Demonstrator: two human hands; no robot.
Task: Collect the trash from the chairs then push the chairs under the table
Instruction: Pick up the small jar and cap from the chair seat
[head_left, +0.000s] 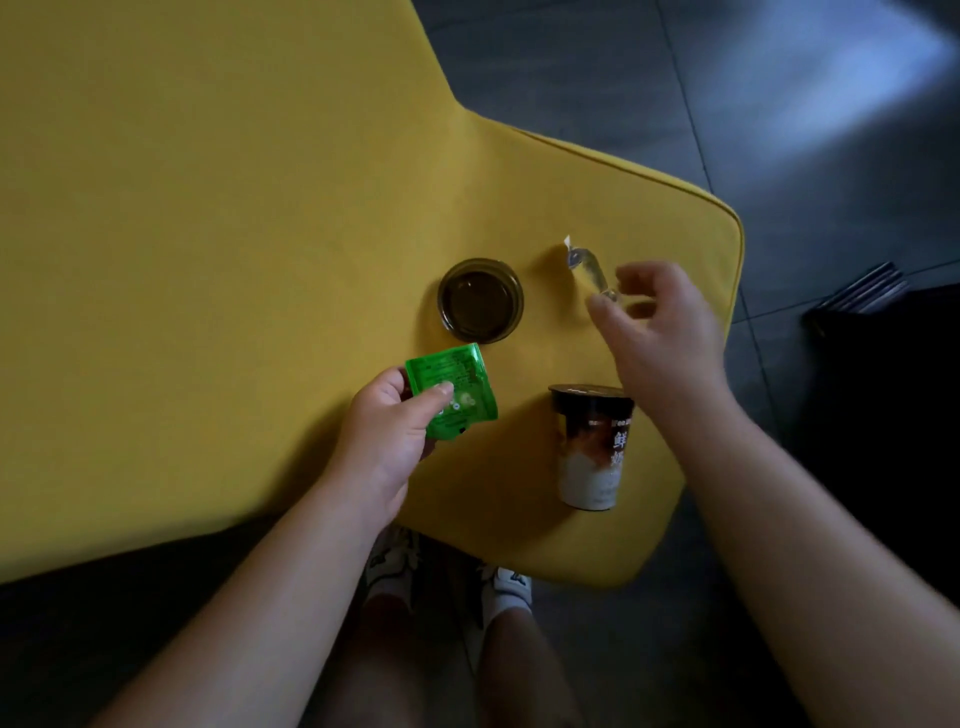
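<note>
Yellow chair (234, 234), green packet (457, 387), brown-and-white cup (589, 452), clear wrapper (587, 267).

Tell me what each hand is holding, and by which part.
The left hand pinches the green packet at its near left corner, thumb on top. The right hand pinches the clear wrapper by its near end.

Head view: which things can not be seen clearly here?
- Clear wrapper: its lower end is hidden by the right hand; firm pinch uncertain.
- Green packet: print too small; left hand covers part.
- Cup: the right forearm covers part of its label.
- Yellow seat: cut by the frame edges.
</note>
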